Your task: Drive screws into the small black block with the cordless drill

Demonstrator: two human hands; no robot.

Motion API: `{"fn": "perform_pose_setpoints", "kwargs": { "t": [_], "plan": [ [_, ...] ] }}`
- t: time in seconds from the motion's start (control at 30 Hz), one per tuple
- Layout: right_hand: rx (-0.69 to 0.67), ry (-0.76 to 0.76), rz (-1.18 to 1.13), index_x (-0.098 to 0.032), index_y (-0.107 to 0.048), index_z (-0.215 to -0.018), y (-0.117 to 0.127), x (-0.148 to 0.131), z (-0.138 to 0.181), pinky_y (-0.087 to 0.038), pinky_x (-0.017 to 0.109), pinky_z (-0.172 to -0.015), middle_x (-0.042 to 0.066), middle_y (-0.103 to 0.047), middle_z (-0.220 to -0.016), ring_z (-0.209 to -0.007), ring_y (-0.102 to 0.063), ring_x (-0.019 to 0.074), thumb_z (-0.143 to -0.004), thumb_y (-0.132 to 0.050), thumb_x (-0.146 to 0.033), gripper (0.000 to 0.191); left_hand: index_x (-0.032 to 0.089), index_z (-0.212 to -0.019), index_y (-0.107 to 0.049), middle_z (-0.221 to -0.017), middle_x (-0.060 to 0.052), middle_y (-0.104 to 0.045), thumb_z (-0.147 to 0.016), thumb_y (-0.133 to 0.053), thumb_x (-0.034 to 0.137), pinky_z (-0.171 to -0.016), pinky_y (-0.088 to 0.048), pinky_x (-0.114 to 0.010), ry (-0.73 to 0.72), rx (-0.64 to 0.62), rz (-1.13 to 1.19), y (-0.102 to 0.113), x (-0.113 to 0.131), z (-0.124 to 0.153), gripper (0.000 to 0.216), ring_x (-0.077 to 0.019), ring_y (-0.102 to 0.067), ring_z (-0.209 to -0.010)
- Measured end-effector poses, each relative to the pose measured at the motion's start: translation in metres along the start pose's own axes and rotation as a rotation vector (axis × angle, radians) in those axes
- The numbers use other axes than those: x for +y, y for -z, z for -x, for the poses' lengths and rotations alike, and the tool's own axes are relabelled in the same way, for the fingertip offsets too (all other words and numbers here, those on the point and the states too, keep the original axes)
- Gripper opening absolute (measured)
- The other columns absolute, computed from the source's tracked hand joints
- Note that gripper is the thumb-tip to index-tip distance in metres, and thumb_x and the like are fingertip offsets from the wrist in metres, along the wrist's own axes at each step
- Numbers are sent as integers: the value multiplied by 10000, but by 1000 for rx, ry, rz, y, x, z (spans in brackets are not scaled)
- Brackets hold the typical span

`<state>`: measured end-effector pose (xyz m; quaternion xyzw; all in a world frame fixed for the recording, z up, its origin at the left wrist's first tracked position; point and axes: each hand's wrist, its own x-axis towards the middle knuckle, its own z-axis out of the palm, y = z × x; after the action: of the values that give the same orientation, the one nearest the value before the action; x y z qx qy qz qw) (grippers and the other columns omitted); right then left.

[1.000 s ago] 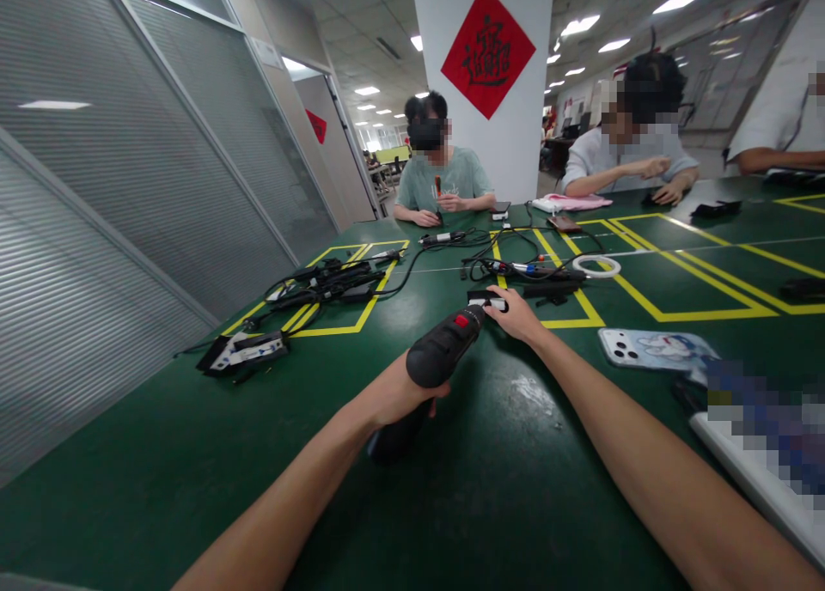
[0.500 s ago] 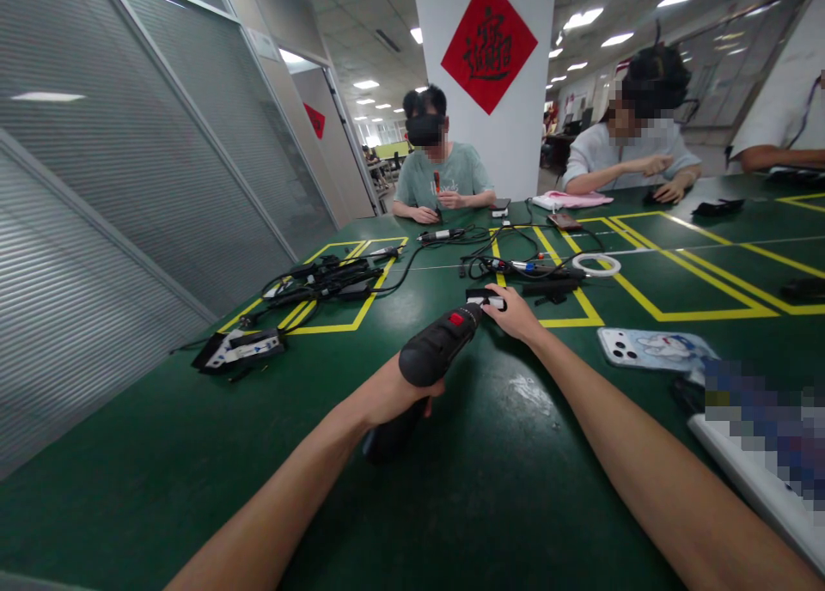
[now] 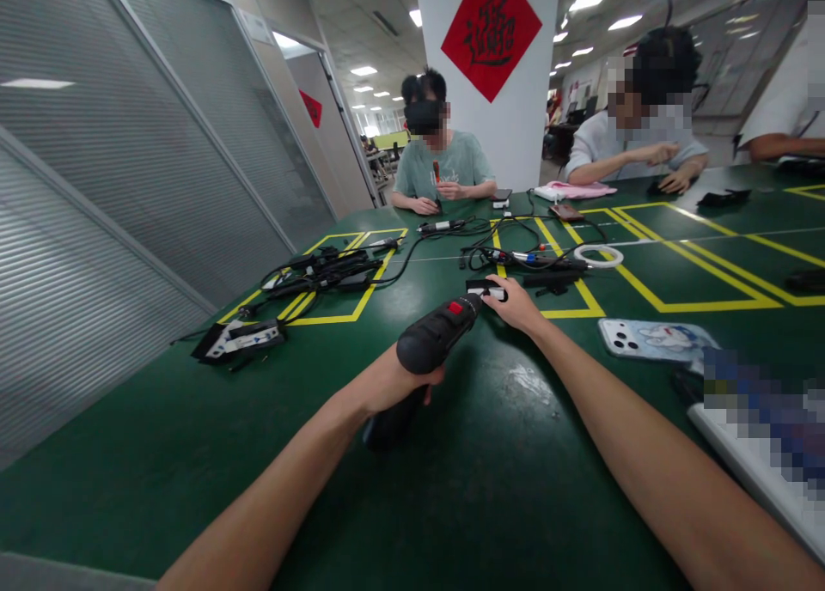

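Note:
My left hand (image 3: 393, 383) is wrapped round the grip of a black cordless screwdriver (image 3: 433, 340) with a red switch, its nose pointing away from me. The tip meets a small black and white part (image 3: 485, 290) lying on the green table (image 3: 193, 453). My right hand (image 3: 512, 306) rests on that part, fingers curled over it and pressing it down.
A phone in a cartoon case (image 3: 650, 338) lies to the right. Tangled black cables and adapters (image 3: 328, 275) sit at the left, a black and white device (image 3: 235, 339) nearer me. A white ring (image 3: 598, 256) and more tools lie ahead. Three other people sit at the far side.
Both hands and the screwdriver stay in place on the part. Only the camera has shifted slightly, tilting the scene.

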<state>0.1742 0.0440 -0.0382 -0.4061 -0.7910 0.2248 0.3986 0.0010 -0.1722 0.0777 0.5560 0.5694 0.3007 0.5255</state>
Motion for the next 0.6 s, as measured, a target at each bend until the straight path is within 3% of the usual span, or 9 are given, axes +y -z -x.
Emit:
{"fn": "perform_pose_setpoints", "kwargs": {
  "t": [0.27,0.6],
  "plan": [
    [9,3,5,-244,-512,-1209,-1,0,0,-405,316,-893,55,-517,-1038,-919,-546,180,-751,-576,-310,467,179,-929,-524,-709,-1,-536,-644,-601,166,-470,-438,-241,-27,33,-21,5,-18,-7,296,-130,-533,-543],
    [9,11,-3,-246,-517,-1201,-2,2,-1,-416,323,-869,59,-519,-1042,-897,-554,186,-747,-585,-321,465,178,-875,-526,-757,-6,-520,-644,-610,154,-470,-462,-251,-88,12,50,1,-12,-5,248,-125,-518,-548]
  ]
}}
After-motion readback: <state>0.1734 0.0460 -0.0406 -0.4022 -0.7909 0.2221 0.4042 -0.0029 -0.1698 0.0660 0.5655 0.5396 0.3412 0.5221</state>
